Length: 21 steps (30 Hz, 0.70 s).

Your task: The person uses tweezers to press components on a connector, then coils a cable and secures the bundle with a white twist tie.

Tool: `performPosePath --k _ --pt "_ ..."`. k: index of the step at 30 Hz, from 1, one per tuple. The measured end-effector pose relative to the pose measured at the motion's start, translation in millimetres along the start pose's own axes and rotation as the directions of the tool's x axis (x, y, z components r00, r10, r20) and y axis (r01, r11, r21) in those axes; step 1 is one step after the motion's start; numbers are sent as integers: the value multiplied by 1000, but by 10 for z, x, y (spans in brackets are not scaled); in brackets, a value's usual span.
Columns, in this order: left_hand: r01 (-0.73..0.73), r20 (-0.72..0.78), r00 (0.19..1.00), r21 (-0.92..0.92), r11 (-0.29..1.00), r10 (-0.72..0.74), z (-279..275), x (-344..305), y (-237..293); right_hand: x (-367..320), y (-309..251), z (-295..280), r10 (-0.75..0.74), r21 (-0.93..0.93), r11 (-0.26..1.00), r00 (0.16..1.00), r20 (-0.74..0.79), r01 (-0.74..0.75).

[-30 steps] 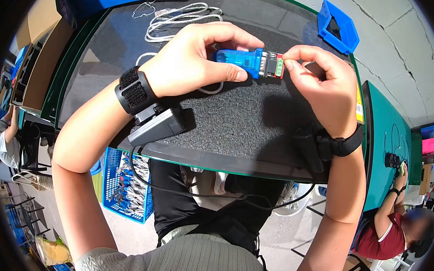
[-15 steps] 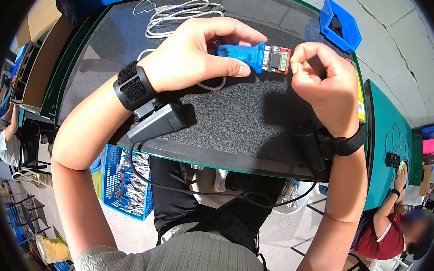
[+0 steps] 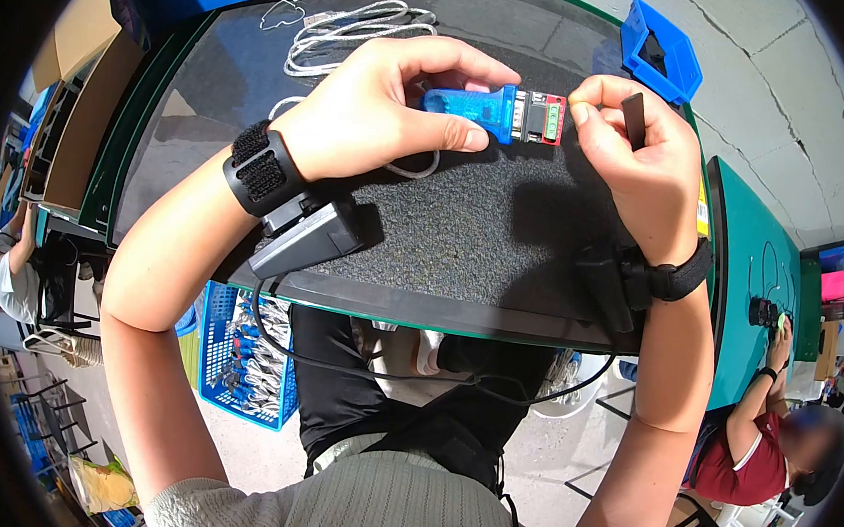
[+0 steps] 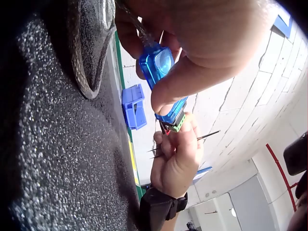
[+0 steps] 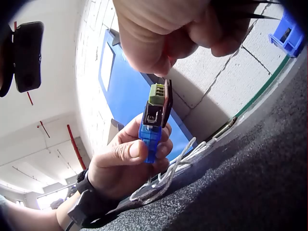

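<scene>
My left hand (image 3: pixel 392 117) grips a see-through blue serial connector (image 3: pixel 470 112) between thumb and fingers, held over the table mat. Plugged into its end is a small red-edged terminal board (image 3: pixel 554 119) with a green screw-terminal block (image 5: pixel 157 94). My right hand (image 3: pixel 641 151) is just beyond the board's outer end, thumb and forefinger tips together close to its edge. Held inside the curled fingers of that hand are dark tweezers (image 3: pixel 634 122), whose two thin points stick out in both wrist views. A grey braided cable (image 5: pixel 166 180) runs from the connector.
The rest of the cable lies coiled on the grey mat (image 3: pixel 423 244) behind my left hand. A blue bin (image 3: pixel 662 51) stands at the back right corner. Below the front edge is a blue basket (image 3: pixel 289 381) full of cables. Another person (image 3: pixel 759 448) sits at right.
My right hand has drawn back from the board's end and turned, bringing the tweezers' dark shank into sight. The left hand and connector have shifted slightly up and right.
</scene>
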<state>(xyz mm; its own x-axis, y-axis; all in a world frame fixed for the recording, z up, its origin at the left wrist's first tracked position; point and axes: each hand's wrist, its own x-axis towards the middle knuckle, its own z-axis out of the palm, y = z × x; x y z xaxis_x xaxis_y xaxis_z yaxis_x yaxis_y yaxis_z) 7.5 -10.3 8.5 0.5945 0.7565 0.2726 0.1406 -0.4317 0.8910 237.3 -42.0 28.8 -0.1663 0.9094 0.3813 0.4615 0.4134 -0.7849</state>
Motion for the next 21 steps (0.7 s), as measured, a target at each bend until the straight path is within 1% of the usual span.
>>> performPosePath --k 1,3,7,9,10,12,15,16,18,19,21 --pt "1 3 1000 -7 1000 -1 0 1 3 0 3 7 -1 0 1000 1000 0 1" --pt "15 11 1000 -29 999 -14 -8 3 -1 3 9 19 -19 5 1000 998 -57 20" --pt "21 29 999 -92 996 -19 -25 14 -28 35 44 2 -42 -6 999 995 -85 42" --pt "20 30 999 -92 996 -17 -21 9 -21 51 78 1 -87 20 996 989 -116 90" --pt "20 29 999 -93 995 -17 -21 8 -19 55 72 -8 -88 20 996 989 -118 91" --pt "12 28 1000 -94 995 -10 -29 13 -42 68 58 -19 -26 54 998 993 -114 32" --pt "20 28 999 -102 995 -17 -31 9 -23 68 83 -3 -56 39 997 989 -134 62" --pt "35 29 999 -108 994 -32 -27 4 -14 64 91 -8 -57 39 997 989 -135 63" --pt "36 31 999 -118 992 -33 -23 5 -10 64 102 -18 -87 25 996 994 -71 89" --pt "38 33 999 -128 991 -34 -27 0 -11 58 74 -11 -87 25 996 994 -70 89" --pt "53 34 998 -125 991 -49 -29 -5 5 37 2 -12 -51 27 998 998 -35 52"
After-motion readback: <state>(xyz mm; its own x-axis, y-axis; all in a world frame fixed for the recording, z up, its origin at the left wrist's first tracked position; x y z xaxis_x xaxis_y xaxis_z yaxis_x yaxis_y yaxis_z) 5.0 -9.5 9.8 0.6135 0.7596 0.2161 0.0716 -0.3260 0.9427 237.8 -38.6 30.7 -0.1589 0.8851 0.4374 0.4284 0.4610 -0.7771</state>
